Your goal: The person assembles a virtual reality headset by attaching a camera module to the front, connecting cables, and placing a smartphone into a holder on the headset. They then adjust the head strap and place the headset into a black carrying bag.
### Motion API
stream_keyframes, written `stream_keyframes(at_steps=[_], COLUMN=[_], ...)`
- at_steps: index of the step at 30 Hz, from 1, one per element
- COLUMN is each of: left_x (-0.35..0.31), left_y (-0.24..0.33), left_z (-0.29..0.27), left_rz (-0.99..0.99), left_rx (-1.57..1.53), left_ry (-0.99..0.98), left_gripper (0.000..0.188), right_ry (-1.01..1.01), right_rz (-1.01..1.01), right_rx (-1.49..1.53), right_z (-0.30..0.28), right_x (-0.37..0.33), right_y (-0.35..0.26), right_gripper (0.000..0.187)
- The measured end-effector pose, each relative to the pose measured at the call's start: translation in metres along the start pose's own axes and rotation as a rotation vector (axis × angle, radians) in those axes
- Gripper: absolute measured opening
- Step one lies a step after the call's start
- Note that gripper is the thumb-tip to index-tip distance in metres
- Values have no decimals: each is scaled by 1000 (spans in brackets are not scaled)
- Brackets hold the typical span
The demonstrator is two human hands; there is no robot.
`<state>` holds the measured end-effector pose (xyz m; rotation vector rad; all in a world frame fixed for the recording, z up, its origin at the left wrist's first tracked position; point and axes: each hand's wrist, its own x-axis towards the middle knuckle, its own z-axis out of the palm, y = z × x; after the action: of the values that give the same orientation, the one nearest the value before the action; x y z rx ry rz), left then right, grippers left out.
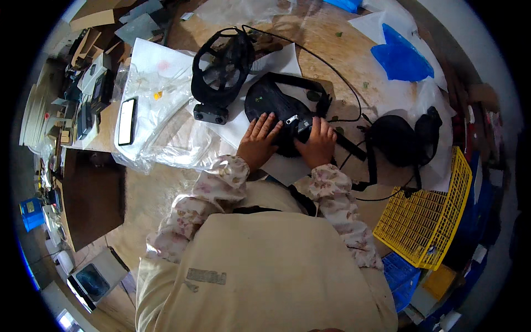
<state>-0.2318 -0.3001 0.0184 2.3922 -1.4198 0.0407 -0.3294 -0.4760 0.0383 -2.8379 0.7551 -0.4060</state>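
A black soft pouch (268, 99) with a wide strap lies on the table before me. My left hand (259, 140) rests on its near left side, fingers stretched out over the fabric. On the near right side, my right hand (317, 143) grips a dark bulky part of the pouch between thumb and bent fingers. A small silver-and-white piece (292, 119), too small to name, shows between the hands. Just beyond my left hand sits a black strap headgear (221, 72) with a dark camera-like unit (211, 114) at its near end.
Another black pouch (392, 139) with straps lies to the right, near a yellow plastic basket (426, 213). A black cable (332, 65) loops across the table. Clear plastic wrap (177, 135) and a phone (126, 122) lie at left, a blue plastic bag (402, 58) at far right.
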Motion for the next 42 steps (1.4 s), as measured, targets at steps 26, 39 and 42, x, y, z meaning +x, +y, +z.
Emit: stream_keyframes(at_steps=[26, 39, 42], left_x=[53, 55, 55], left_y=[3, -24, -17], left_z=[-38, -11, -20], left_rz=[51, -24, -43], left_rx=[-750, -1572, -1677], left_ry=[129, -169, -202], left_gripper=[94, 89, 91], right_ry=[-248, -1132, -1158], right_rz=[-317, 114, 118], right_rx=[229, 538, 400], right_z=[-99, -126, -121], right_x=[51, 147, 155], right_y=[-30, -51, -67], right_gripper=[79, 59, 56])
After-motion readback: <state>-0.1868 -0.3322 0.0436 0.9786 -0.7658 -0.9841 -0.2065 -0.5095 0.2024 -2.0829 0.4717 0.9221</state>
